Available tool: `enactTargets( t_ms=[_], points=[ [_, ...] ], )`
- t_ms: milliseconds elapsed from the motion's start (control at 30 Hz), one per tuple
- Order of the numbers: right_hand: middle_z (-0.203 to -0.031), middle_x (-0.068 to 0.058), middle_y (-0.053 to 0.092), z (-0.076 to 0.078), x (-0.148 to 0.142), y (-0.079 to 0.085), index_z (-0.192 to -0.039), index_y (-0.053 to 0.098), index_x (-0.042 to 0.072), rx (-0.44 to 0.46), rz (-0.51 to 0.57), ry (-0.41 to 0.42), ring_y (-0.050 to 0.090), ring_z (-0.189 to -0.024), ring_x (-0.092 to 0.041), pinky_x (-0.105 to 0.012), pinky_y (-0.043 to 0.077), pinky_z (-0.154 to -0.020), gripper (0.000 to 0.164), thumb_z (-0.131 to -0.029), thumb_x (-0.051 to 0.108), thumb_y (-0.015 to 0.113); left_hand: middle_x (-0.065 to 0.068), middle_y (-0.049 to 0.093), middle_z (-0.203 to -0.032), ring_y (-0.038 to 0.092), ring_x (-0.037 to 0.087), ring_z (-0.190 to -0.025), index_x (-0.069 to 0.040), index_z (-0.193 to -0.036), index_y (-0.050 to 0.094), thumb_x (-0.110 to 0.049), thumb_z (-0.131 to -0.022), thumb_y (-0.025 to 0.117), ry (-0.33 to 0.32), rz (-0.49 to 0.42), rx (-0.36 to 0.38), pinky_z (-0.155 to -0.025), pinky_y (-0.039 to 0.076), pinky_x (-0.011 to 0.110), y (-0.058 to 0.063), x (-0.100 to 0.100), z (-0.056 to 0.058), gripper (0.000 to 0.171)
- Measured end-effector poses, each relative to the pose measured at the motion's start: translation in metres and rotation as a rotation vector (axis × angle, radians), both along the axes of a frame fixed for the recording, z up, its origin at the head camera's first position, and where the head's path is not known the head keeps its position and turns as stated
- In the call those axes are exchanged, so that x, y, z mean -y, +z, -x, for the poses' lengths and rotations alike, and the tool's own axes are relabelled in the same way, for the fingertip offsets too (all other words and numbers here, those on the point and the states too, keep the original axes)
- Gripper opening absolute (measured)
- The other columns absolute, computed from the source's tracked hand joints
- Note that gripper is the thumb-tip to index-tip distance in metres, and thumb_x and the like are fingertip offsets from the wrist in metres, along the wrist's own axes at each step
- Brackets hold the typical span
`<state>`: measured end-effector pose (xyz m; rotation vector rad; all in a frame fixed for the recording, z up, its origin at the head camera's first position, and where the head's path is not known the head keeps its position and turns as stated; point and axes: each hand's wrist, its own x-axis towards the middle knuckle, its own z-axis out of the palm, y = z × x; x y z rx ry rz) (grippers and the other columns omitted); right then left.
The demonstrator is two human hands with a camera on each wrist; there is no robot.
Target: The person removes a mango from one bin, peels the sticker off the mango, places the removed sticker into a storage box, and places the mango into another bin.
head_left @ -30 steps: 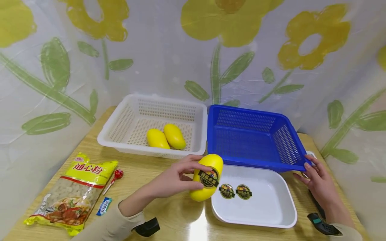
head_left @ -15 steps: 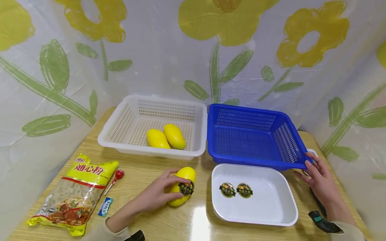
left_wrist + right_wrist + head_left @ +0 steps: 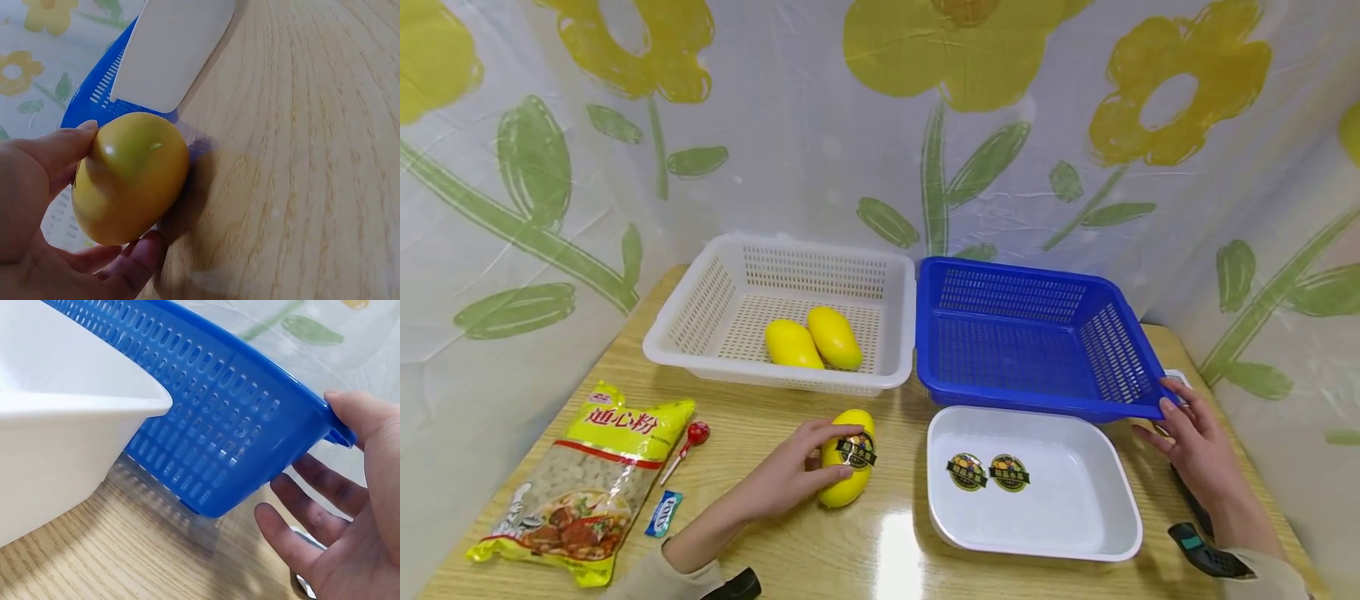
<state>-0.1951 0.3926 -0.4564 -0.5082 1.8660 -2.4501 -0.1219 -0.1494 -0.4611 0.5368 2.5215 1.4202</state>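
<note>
My left hand (image 3: 793,468) grips a yellow mango (image 3: 847,487) between thumb and fingers, close over the table left of the white tray. A round dark fruit sticker (image 3: 856,451) shows on the mango's upper side. In the left wrist view the mango (image 3: 134,181) has its greenish end toward the camera. My right hand (image 3: 1202,454) holds the near right corner of the blue basket (image 3: 1037,398). Seen from the right wrist, the thumb lies on the rim of the blue basket (image 3: 250,425), with the fingers below it. Two similar stickers (image 3: 987,472) lie in the white tray (image 3: 1075,533).
Two mangoes (image 3: 814,340) lie in the white basket (image 3: 700,362), beside the blue one. At the left are a pasta bag (image 3: 583,487), a red lollipop (image 3: 697,433) and a small blue-and-white packet (image 3: 663,513). A flowered curtain (image 3: 790,183) hangs behind the table.
My left hand has carried the mango leftward from beside the tray and lowered it toward the table, turning it slightly. My right hand stays at the blue basket's corner.
</note>
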Motion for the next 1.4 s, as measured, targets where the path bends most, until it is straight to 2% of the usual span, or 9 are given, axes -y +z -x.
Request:
enactTargets(
  t_ms=[233,367,467,533,600,767,900,1200,1400],
  points=[
    [-0.125,0.001,0.057,0.002,-0.003,0.002,-0.142,0.043,0.007,-0.011,-0.108,-0.047,0.066,-0.103,-0.008,-0.027,0.056,-0.082,0.039,-0.104,-0.001,0.034,0.028,0.023,-0.152,0.042,0.044,-0.128,-0.023,-0.141,0.052,-0.036,-0.092,0.069,-0.038,0.031,-0.037,-0.096,0.042,0.056,0.001,0.003,0.003,0.053],
    [-0.117,0.006,0.057,0.0,0.0,0.018,-0.139,0.051,0.009,-0.021,-0.547,-0.296,0.057,-0.098,0.004,-0.011,0.049,-0.08,0.035,-0.103,0.013,0.048,0.027,0.024,-0.152,0.032,0.046,-0.135,-0.024,-0.139,0.055,-0.034,-0.093,0.067,-0.06,0.029,-0.051,-0.101,0.035,0.064,0.003,0.002,0.004,0.048],
    [-0.125,-0.007,0.054,-0.003,0.013,0.037,-0.135,0.054,0.003,-0.058,-0.951,-0.477,0.052,-0.112,-0.013,-0.006,0.036,-0.085,0.038,-0.102,0.022,0.053,0.025,0.026,-0.152,0.038,0.044,-0.131,-0.024,-0.137,0.056,-0.033,-0.094,0.067,-0.063,0.036,-0.048,-0.098,0.04,0.058,0.004,0.002,0.005,0.046],
    [-0.132,-0.02,0.049,-0.004,0.028,0.049,-0.13,0.055,-0.004,-0.138,-1.065,-0.535,0.046,-0.119,-0.028,-0.004,0.03,-0.087,0.038,-0.102,0.022,0.053,0.025,0.026,-0.152,0.044,0.042,-0.126,-0.024,-0.136,0.057,-0.033,-0.093,0.067,-0.053,0.034,-0.027,-0.094,0.044,0.053,0.004,0.002,0.005,0.045],
    [-0.132,-0.026,0.048,-0.007,0.047,0.06,-0.125,0.058,-0.005,-0.226,-1.073,-0.533,0.045,-0.12,-0.031,-0.002,0.027,-0.09,0.034,-0.101,0.017,0.054,0.025,0.025,-0.152,0.047,0.041,-0.123,-0.024,-0.136,0.057,-0.032,-0.092,0.068,-0.038,0.018,0.008,-0.092,0.046,0.049,0.005,0.002,0.005,0.046],
    [-0.126,-0.015,0.057,-0.017,0.105,0.084,-0.118,0.064,0.001,-0.412,-0.992,-0.331,0.048,-0.109,0.005,-0.001,0.037,-0.087,0.022,-0.097,0.006,0.058,0.025,0.023,-0.152,0.051,0.042,-0.119,-0.023,-0.132,0.059,-0.028,-0.089,0.074,0.007,-0.069,0.113,-0.094,0.05,0.046,0.005,0.0,0.008,0.047],
    [-0.122,-0.004,0.062,-0.025,0.153,0.092,-0.116,0.066,0.009,-0.445,-0.956,-0.112,0.055,-0.109,0.0,-0.012,0.047,-0.086,0.02,-0.097,0.006,0.06,0.024,0.023,-0.15,0.053,0.04,-0.117,-0.024,-0.129,0.061,-0.027,-0.085,0.078,0.038,-0.096,0.15,-0.092,0.051,0.043,0.004,-0.004,0.011,0.047],
    [-0.118,-0.001,0.064,-0.03,0.242,0.071,-0.117,0.065,0.014,-0.222,-0.843,0.254,0.062,-0.108,-0.019,-0.03,0.054,-0.086,0.019,-0.099,0.017,0.059,0.024,0.026,-0.148,0.044,0.043,-0.126,-0.024,-0.124,0.063,-0.024,-0.081,0.081,0.082,-0.088,0.142,-0.094,0.05,0.045,0.002,-0.006,0.01,0.047],
    [-0.12,-0.002,0.064,-0.033,0.281,0.053,-0.12,0.063,0.013,-0.094,-0.822,0.313,0.061,-0.109,-0.019,-0.035,0.052,-0.091,0.023,-0.099,0.021,0.059,0.025,0.027,-0.147,0.046,0.044,-0.123,-0.019,-0.126,0.062,-0.024,-0.082,0.08,0.111,-0.123,0.137,-0.095,0.05,0.045,0.0,-0.003,0.004,0.048]
  ],
)
